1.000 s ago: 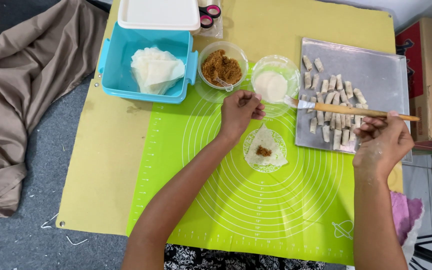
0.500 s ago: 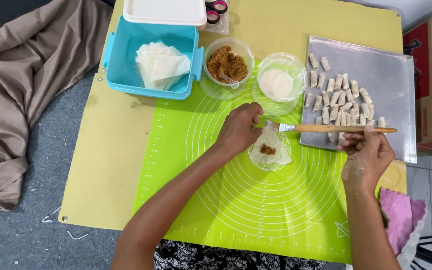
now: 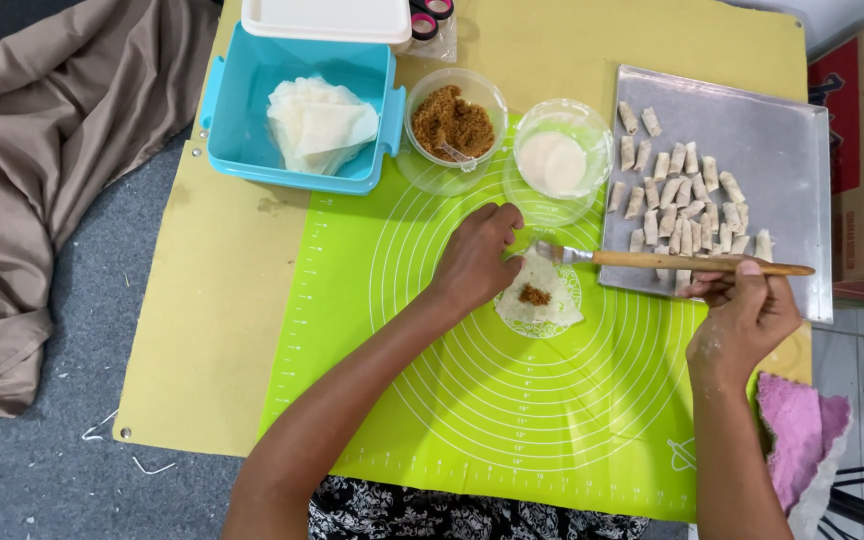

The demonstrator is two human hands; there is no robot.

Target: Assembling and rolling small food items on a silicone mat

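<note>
1. While the left hand [image 3: 474,262] presses down on the near-left edge of a small round wrapper [image 3: 540,300], the right hand [image 3: 742,318] brings a pastry brush [image 3: 672,261] across to it. The wrapper lies flat on the green silicone mat [image 3: 432,400], just below the two bowls, with a small dab of brown filling [image 3: 534,295] at its middle.

2. The left fingers are curled, their tips pinning the wrapper's edge rather than gripping anything. The right fingers are closed around the far end of the brush's wooden handle, thumb on top; the bristles touch the wrapper's upper edge.

3. To my eye the step in hand is wetting the wrapper's rim with paste, with the filling already placed and the wrapper not yet folded or rolled.

4. The bowl of white paste [image 3: 553,162] sits just above the wrapper, beside the bowl of brown crumbly filling [image 3: 453,122], which has a spoon in it.

5. Farther left, a blue tub [image 3: 232,120] holds a stack of spare wrappers [image 3: 320,125], its white lid [image 3: 327,18] resting at its far rim.

6. On the right, a metal tray [image 3: 782,150] carries a cluster of small finished rolls [image 3: 687,205]; the brush handle lies over the tray's near-left corner.

7. The next move, I'd judge, calls for a light sweep along the edge, keeping the bristles clear of the filling and the wrapper pinned so that it doesn't slide or tear.
</note>
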